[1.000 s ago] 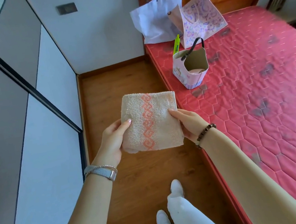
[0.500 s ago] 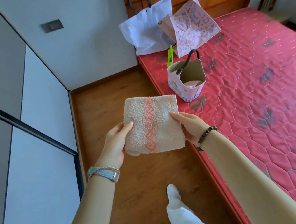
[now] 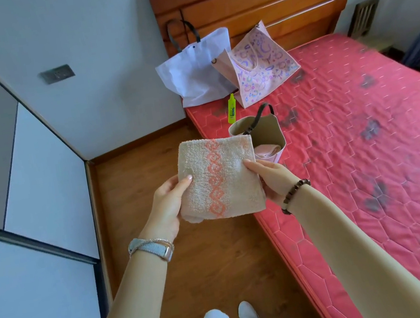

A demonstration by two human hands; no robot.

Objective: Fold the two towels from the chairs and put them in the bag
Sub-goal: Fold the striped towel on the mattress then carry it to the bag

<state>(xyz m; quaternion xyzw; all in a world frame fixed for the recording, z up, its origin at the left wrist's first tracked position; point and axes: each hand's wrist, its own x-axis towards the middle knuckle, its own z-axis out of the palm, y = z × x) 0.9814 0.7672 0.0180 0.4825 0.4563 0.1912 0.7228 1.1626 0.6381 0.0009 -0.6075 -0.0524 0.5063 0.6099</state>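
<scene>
Already folded, a beige towel (image 3: pixel 218 178) is pinched at both side edges by the left hand (image 3: pixel 166 209) and right hand (image 3: pixel 273 177) above the floor (image 3: pixel 207 269). Just behind it, an open bag (image 3: pixel 264 129) holding a pink towel (image 3: pixel 265 151) is seen on the red mattress (image 3: pixel 373 188).

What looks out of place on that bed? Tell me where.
Dark blotches dot the red mattress; whether stains or print, I cannot tell. A yellow highlighter lies loose beside the white bag. Nothing else stands out.
</scene>
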